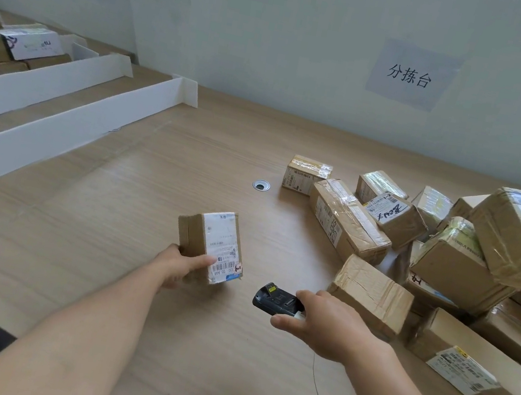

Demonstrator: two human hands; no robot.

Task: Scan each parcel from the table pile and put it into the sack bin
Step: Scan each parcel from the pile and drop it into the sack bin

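Observation:
My left hand (182,267) grips a small brown cardboard parcel (212,244) by its lower end, above the wooden table (111,206). Its white label with a barcode faces up and toward me. My right hand (323,327) holds a black handheld scanner (276,299), its head pointing left toward the parcel's barcode, a short gap away. A pile of taped cardboard parcels (433,255) lies on the table's right side. No sack bin is in view.
Two long white divider boards (65,131) run diagonally across the table's left side. More parcels (11,45) sit beyond them at far left. A round cable grommet (261,185) is set in the tabletop. Paper signs (409,75) hang on the wall behind.

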